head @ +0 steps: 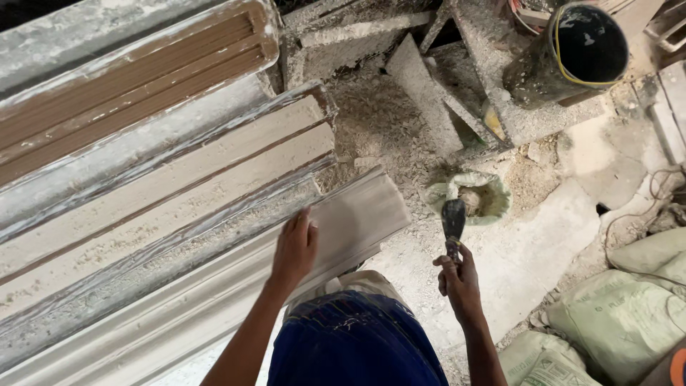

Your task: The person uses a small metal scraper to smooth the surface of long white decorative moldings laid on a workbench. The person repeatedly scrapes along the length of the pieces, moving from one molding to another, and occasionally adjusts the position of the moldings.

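Viewing from head camera:
Moulding (357, 221): long axis runs lower left to upper right, its end nearest the floor bowl (475, 196).
Left hand (294, 246): flat, fingers together, pressed on moulding.
Right hand (459, 280): fisted around putty knife (453, 225), blade pointing up toward bowl.

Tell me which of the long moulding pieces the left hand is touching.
The left hand rests on the nearest moulding, the grey piece closest to the person, unlike the brown grooved moulding farthest away.
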